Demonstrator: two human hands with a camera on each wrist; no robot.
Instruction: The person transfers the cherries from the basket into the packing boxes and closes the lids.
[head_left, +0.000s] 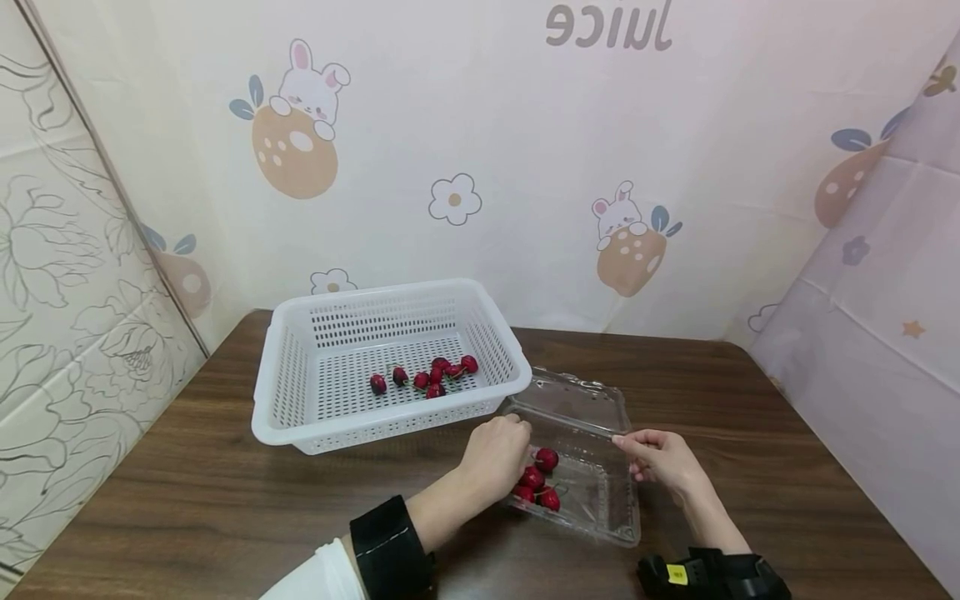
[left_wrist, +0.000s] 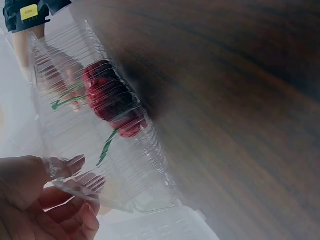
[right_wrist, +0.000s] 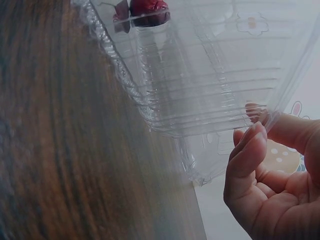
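A clear plastic clamshell box (head_left: 604, 492) lies between the two hands, its lid (head_left: 573, 398) folded back on the far side. My left hand (head_left: 491, 458) pinches the box's left rim, and the fingers show around that edge in the left wrist view. On the opposite side, my right hand (head_left: 663, 458) pinches the right rim between thumb and fingers. Several red cherries (head_left: 532, 477) with green stems are gathered at the near left part of the box; the left hand partly covers them in the head view.
A white perforated plastic basket (head_left: 266, 408) stands behind and to the left, its right corner close to the box lid. Several more cherries (head_left: 436, 377) lie inside it. The brown wooden table (head_left: 225, 500) ends against a printed curtain (head_left: 510, 208) at the back.
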